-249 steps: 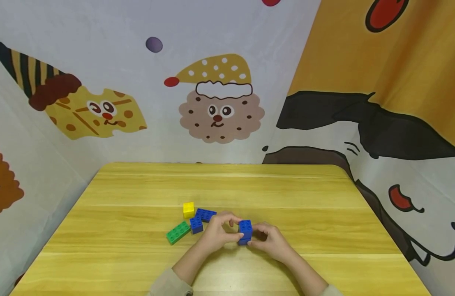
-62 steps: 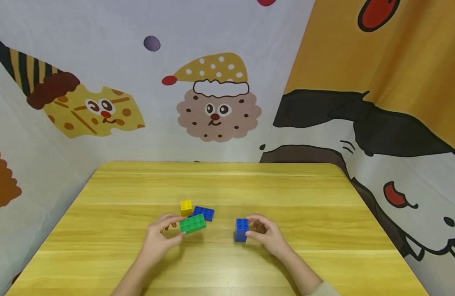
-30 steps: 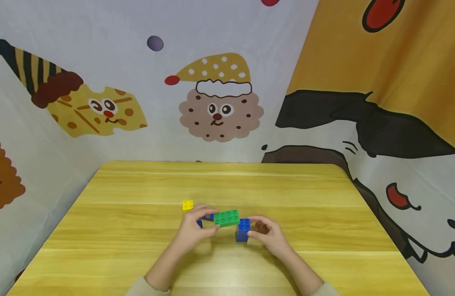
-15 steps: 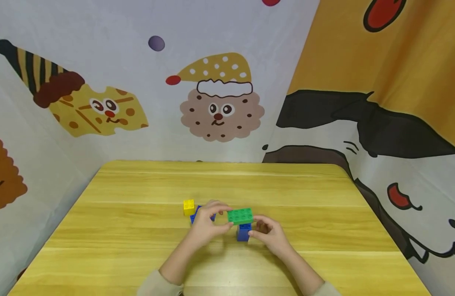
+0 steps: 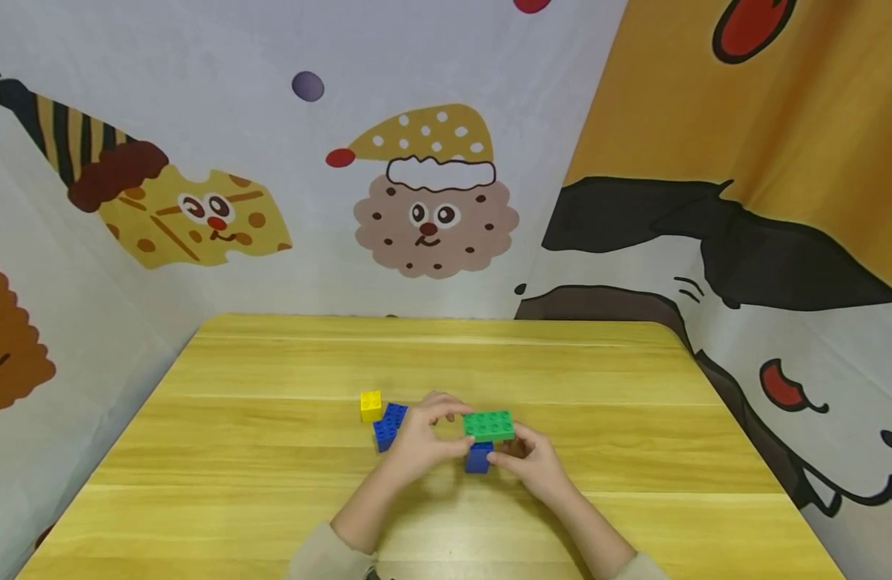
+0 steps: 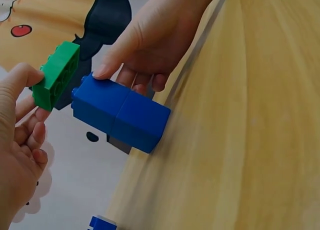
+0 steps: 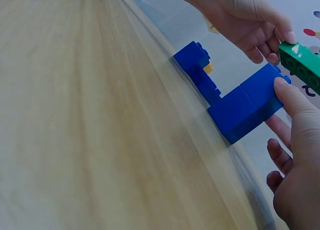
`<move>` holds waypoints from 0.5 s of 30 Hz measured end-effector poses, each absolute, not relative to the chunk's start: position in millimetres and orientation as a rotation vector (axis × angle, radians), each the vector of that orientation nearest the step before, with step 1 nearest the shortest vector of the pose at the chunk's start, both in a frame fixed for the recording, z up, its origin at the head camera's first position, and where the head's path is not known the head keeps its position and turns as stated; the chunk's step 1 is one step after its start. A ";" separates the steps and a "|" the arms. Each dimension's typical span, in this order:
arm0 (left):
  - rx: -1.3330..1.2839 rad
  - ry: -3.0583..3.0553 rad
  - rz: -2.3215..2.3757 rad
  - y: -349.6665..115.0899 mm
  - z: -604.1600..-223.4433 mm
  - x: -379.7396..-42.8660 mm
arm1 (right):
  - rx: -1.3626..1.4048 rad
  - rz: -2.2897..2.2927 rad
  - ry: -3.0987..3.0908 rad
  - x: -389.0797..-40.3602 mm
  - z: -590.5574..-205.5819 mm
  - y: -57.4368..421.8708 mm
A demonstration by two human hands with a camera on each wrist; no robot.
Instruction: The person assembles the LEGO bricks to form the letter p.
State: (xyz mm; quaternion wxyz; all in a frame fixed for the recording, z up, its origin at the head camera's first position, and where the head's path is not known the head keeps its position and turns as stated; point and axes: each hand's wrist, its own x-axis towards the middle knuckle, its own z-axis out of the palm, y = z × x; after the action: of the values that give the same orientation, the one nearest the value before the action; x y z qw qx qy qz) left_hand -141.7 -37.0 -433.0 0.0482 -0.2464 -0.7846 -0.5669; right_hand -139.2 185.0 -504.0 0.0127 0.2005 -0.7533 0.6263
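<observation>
My left hand (image 5: 420,443) pinches a green toy brick (image 5: 489,425), two rows of studs facing up, between thumb and fingers. The brick hovers over a stack of two blue bricks (image 5: 478,461) that stands upright on the table. A gap shows between the green brick (image 6: 59,72) and the top studs of the blue stack (image 6: 120,112) in the left wrist view. My right hand (image 5: 536,463) holds that stack near its top, thumb on the near side (image 7: 245,105). In the head view, the green brick hides part of the stack's top.
Left of my left hand lie a small yellow brick (image 5: 371,407), a small blue brick (image 5: 384,435) and a longer blue brick (image 5: 396,414), partly hidden by the hand. The wooden table (image 5: 235,451) ends at a printed cloth backdrop (image 5: 308,201).
My left hand picked up the green brick from the table's left side and carried it right, over the blue stack. The right hand stays at the stack.
</observation>
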 end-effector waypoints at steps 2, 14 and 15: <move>-0.769 -2.395 -1.730 -36.4 -424.8 -137.3 | 0.629 1.975 -2.341 -139.5 -504.5 184.9; -0.801 -2.392 -1.676 -32.4 -458.2 -150.8 | 0.649 2.038 -2.319 -142.0 -504.7 184.6; -0.804 -2.393 -1.671 -32.3 -458.4 -151.0 | 0.650 2.041 -2.318 -142.2 -504.7 184.5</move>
State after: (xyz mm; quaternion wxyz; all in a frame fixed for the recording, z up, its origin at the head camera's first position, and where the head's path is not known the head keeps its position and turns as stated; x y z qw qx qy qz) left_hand -151.0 -32.3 -458.4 0.0572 -0.2650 -0.7892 -0.5511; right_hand -142.2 184.5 -504.7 -0.0071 0.2058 -0.7345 0.6466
